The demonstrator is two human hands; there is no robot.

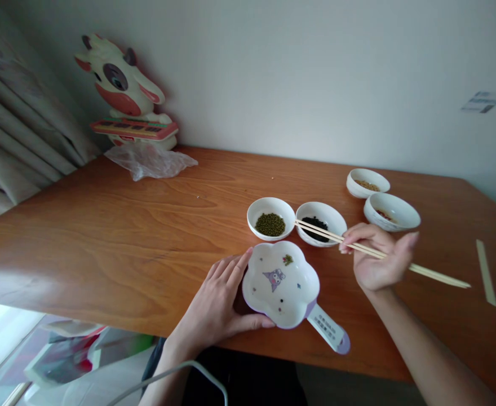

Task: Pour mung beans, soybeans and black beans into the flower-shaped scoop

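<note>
Right hand, right of centre in the frame, grips a pair of chopsticks — their tips reach over the rim of the bowl of black beans. Left hand, at lower centre, lies open against the left edge of the flower-shaped dish, thumb under its near rim — a few beans lie inside. Just left of the black beans stands the bowl of green beans.

wooden table; bowls; plastic bag
</note>
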